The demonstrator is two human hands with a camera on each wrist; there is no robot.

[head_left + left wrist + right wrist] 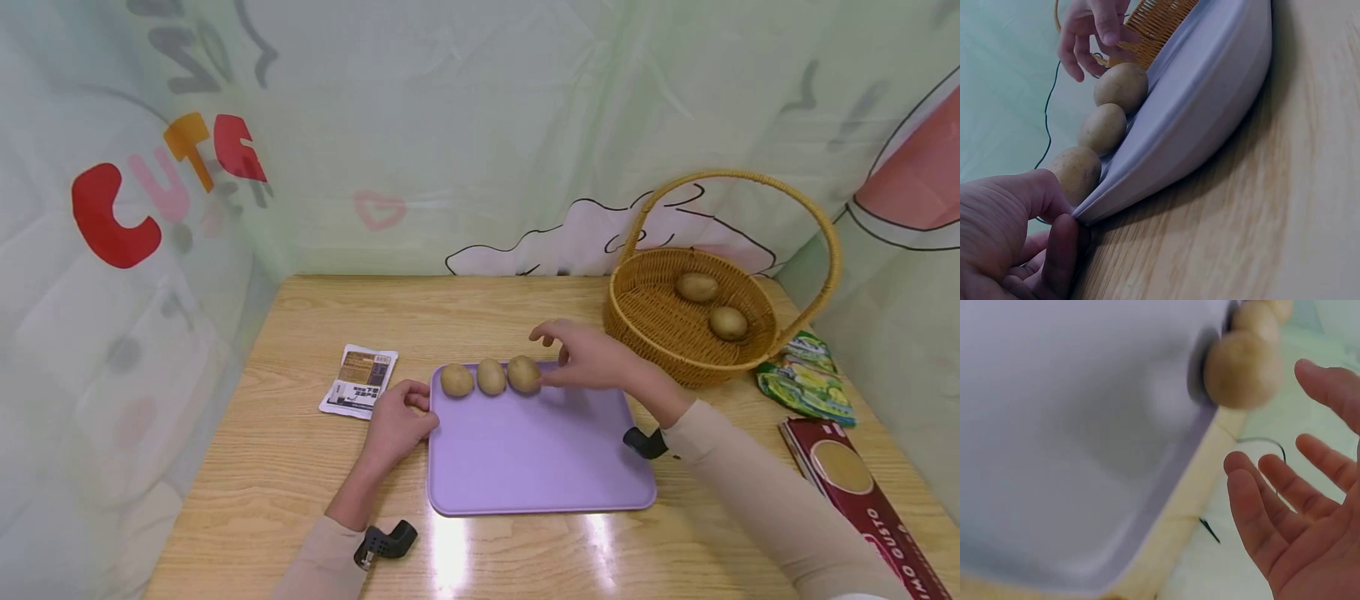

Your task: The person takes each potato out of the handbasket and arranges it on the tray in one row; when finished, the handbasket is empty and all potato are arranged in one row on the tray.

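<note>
A purple tray lies on the wooden table, with three potatoes side by side along its far edge: a left potato, a middle potato and a right potato. My left hand pinches the tray's left rim between thumb and fingers, near the left potato, as the left wrist view shows. Just right of the right potato, my right hand hovers over the tray's far edge. Its fingers are spread and loosely bent, holding nothing; the right wrist view shows the palm bare.
At the back right stands a wicker basket with a tall handle, holding two potatoes. Green packets and a dark red package lie along the right side. Left of the tray is a small pouch. Printed curtains surround the table.
</note>
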